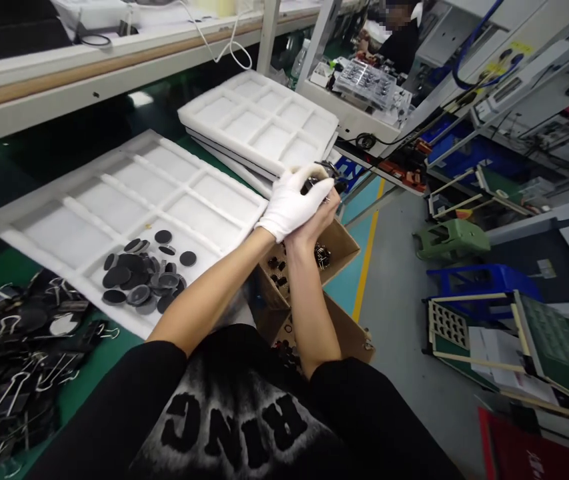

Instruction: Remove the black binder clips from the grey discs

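My left hand, in a white glove, is closed with its thumb and fingers curled round a dark thing with shiny metal parts, which looks like a black binder clip. Pressed against it from below and the right, my right hand shows bare skin at the wrist and is closed too. The hands hide most of the clip. Left of them lies a white foam tray with square compartments. A heap of round black discs sits in its near part.
Many black binder clips lie piled at the left. Stacked foam trays stand behind my hands. Below them, cardboard boxes hold small dark and metal parts. A shelf edge runs overhead. Another person sits farther back.
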Demonstrator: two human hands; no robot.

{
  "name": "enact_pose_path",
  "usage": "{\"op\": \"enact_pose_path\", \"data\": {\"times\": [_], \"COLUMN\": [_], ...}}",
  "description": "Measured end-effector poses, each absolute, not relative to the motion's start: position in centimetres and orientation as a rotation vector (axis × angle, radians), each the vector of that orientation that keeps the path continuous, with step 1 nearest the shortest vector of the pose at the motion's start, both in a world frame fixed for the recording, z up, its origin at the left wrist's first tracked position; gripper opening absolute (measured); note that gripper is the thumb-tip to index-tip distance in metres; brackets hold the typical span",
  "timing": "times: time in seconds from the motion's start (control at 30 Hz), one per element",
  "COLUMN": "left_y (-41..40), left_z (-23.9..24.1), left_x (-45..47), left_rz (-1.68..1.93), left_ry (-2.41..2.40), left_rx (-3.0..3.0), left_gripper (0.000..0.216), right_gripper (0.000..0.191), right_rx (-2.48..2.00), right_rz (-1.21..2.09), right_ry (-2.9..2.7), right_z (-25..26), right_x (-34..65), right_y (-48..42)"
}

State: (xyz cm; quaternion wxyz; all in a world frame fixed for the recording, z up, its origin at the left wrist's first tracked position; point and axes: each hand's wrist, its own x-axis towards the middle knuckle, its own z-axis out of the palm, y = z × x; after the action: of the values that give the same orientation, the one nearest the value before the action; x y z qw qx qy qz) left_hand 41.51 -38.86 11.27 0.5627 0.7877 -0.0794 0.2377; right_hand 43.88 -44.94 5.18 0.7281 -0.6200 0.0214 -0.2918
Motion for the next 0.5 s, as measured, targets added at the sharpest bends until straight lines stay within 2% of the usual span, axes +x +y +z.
{"op": "enact_pose_path", "data": {"times": [0.13,0.27,0.5], "left_y": [-31.6,-23.4,-12.7], "left_z": [14.1,15.1,10.7], "left_x": [38.1,31.1,14.3], "left_rz": [0.878,1.114,1.291], "left_ry": [-0.119,0.051,0.631], "left_rx": [1.828,1.910,2.031], "left_gripper": [0.009,0.008,0.012], "right_gripper": [0.038,0.026,0.023], "right_rx": [-1.327,-1.200,-1.163], "right_rz": [-0.609,-0.439,0.079], "right_ry": [-0.152,-0.329,-0.454], "right_z": [8.7,10.4,7.0], "right_x": [41.5,34.9,18.7], "right_y": [-36.8,-27.7,-16.2]}}
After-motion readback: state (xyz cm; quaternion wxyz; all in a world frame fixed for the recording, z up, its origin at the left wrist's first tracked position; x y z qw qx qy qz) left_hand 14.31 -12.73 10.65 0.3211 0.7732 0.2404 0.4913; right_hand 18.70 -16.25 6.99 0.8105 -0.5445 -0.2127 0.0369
